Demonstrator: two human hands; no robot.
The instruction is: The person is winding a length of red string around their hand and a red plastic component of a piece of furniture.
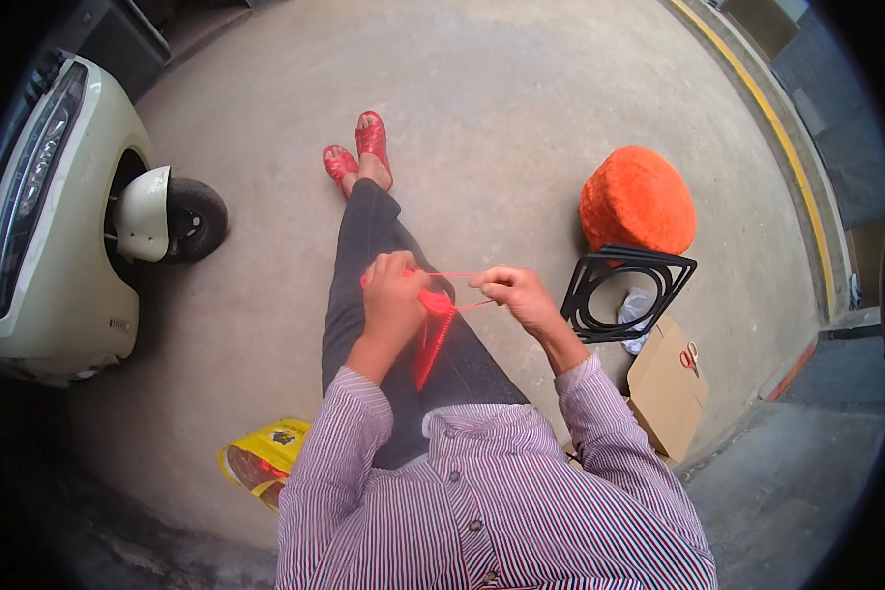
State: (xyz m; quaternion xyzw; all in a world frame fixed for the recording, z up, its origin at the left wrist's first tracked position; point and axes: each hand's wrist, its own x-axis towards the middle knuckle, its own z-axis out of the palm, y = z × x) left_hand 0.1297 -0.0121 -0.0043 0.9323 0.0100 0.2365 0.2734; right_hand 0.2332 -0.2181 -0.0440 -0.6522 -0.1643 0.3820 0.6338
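Note:
My left hand (393, 300) is closed on a bright red, flat piece (429, 352) with a ridged edge, which hangs down over my dark trousers. I cannot make out its exact kind. From it a thin red cord (451, 274) runs across to my right hand (519, 297). That hand is held a little to the right, with thumb and forefinger pinched on the cord. Two strands stretch between the hands and form a narrow loop. Both hands are above my lap, and the fingertips of the left are partly hidden.
My outstretched legs end in red slippers (372, 138). At the right are a fluffy orange stool (639, 200), black square frames (585, 285), a plastic bag (637, 310) and cardboard (667, 393) with scissors (689, 358). A yellow bag (283, 442) lies lower left; a white vehicle (88, 256) stands left.

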